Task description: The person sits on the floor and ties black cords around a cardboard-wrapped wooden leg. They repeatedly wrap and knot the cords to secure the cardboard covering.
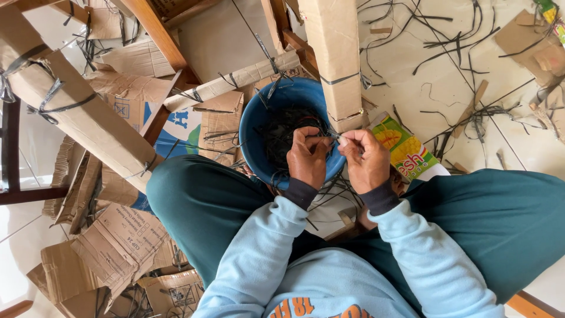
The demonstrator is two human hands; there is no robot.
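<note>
My left hand (pixel 308 158) and my right hand (pixel 366 160) meet over the near rim of a blue plastic bucket (pixel 254 132) filled with dark thin strips (pixel 282 129). Both hands pinch one thin dark strip (pixel 333 136) between thumb and fingers, right beside the lower end of a cardboard-wrapped post (pixel 335 59) bound with strips. I wear a light blue sweatshirt with dark cuffs and teal trousers, and my knees spread either side of the bucket.
A second cardboard-wrapped beam (pixel 70 106) slants at the left, by a brown wooden frame (pixel 162 35). Flattened cardboard pieces (pixel 118 241) pile at the lower left. Loose dark strips (pixel 447 35) litter the pale floor at top right. A colourful printed box (pixel 406 152) lies beside my right hand.
</note>
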